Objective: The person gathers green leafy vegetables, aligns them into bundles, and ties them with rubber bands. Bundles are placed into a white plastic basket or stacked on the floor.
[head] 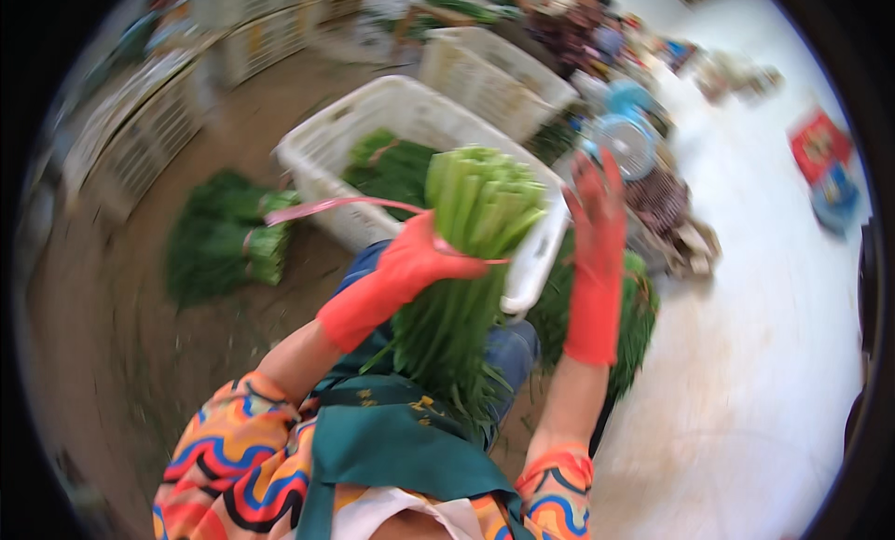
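Observation:
My left hand (426, 257), in a red rubber glove, grips a thick bunch of leafy green stalks (482, 204), perhaps garlic chives. The pale cut ends point up and away from me, and the leaves hang towards my lap. A pink plastic tie (349, 203) runs across the bunch at my hand, its loose end trailing left. My right hand (594, 197), gloved the same way, is raised with fingers apart and holds nothing. Beyond the bunch is a white plastic crate (402, 96) with tied green bunches (395, 166) inside.
More tied bunches (227, 239) lie on the floor at left, and others (633, 316) sit beside my right arm. A second white crate (482, 79) stands behind the first. A blue dial scale (622, 145) is at upper right. Slatted crates (154, 135) line the left.

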Demonstrator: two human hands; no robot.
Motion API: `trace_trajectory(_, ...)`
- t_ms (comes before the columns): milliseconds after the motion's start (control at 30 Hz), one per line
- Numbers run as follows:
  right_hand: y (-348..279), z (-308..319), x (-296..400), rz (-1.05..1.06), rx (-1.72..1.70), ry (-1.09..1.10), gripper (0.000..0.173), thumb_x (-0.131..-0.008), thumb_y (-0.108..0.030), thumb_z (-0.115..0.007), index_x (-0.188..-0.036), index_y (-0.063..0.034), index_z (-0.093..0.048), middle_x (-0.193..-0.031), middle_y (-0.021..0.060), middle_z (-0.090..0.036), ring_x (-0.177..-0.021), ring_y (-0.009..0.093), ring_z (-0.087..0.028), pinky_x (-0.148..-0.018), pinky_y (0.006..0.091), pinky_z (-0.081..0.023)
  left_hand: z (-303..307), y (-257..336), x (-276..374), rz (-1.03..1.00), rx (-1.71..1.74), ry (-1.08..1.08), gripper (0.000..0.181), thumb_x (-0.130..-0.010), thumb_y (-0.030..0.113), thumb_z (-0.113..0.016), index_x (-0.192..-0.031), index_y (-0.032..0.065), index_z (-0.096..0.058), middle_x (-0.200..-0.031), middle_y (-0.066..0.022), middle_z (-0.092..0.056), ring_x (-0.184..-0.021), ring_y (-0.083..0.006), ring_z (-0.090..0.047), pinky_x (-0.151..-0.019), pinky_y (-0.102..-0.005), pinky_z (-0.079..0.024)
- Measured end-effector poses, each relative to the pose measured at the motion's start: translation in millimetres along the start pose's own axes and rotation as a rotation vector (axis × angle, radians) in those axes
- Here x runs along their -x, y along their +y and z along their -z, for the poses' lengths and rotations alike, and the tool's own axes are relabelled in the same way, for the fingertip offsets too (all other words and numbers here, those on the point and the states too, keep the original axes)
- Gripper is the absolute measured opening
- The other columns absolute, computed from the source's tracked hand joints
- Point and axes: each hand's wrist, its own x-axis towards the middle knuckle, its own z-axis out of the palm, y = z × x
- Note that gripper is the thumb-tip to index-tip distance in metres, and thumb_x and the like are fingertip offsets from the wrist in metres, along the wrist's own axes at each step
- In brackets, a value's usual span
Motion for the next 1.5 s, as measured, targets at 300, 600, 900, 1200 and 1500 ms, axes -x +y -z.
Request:
trace_trajectory(300, 107.7, 55.9, 189.7, -0.989, 0.248, -0.795, 0.055, -0.075, -0.009, -0.068, -0.126, 0.0005, -0.049, -0.109, 0.0069, -0.062, -0.096, 0.014, -0.058, -0.083, 0.0301, -0.048, 85.1, 14.2, 44.1, 0.132, 0.734, 0.29, 0.048, -0.089, 0.031, -0.051, -0.126, 0.0011, -0.053, -0.113, -0.0104, -0.063, -0.095, -0.0173, -0.063, -0.09, -0.0306, -0.048)
trace_trajectory(600, 61.4, 79.9, 177.3, -1.134, 0.376, -0.261, 0.044, -0.088, -0.013, -0.059, -0.128, 0.0001, -0.047, -0.101, 0.012, -0.066, -0.087, 0.017, -0.064, -0.077, 0.0257, -0.049, 294.1, 114.3, 93.4, 0.204, -0.056, 0.501, 0.037, -0.089, 0.019, -0.054, -0.121, 0.0018, -0.058, -0.097, -0.006, -0.067, -0.08, -0.0119, -0.065, -0.073, -0.0269, -0.054)
trace_trajectory(900, 63.0, 49.2, 153.8, -1.223, 0.546, -0.23, 0.044, -0.088, -0.012, -0.058, -0.129, -0.0007, -0.046, -0.104, 0.0109, -0.065, -0.092, 0.017, -0.063, -0.079, 0.0265, -0.048, 437.6, 2.6, 23.0, 0.734, -1.251, -0.12, 0.079, -0.054, 0.023, -0.082, -0.125, 0.0077, -0.052, -0.114, -0.0157, -0.06, -0.104, -0.0233, -0.058, -0.087, -0.0399, -0.047)
trace_trajectory(1200, 20.9, 88.8, 167.3, -1.262, 0.666, 0.201, 0.035, -0.088, -0.012, -0.055, -0.12, 0.0009, -0.053, -0.089, 0.0113, -0.066, -0.078, 0.02, -0.065, -0.072, 0.0278, -0.053, 467.8, -178.4, 147.7, 0.974, -1.492, 0.235, 0.107, -0.061, 0.029, -0.081, -0.147, 0.0338, -0.016, -0.154, -0.0107, -0.013, -0.14, -0.0346, -0.015, -0.105, -0.062, -0.02)
trace_trajectory(1500, 49.7, 193.7, 194.0, -1.001, 0.601, 0.505, 0.034, -0.092, -0.024, -0.051, -0.124, -0.0134, -0.054, -0.095, 0.0063, -0.063, -0.077, 0.015, -0.061, -0.069, 0.0267, -0.048, 503.0, -162.7, 219.7, 1.454, -1.198, 1.006, 0.08, -0.072, 0.025, -0.068, -0.141, 0.0209, -0.028, -0.143, -0.0136, -0.033, -0.131, -0.0305, -0.033, -0.102, -0.0529, -0.031)
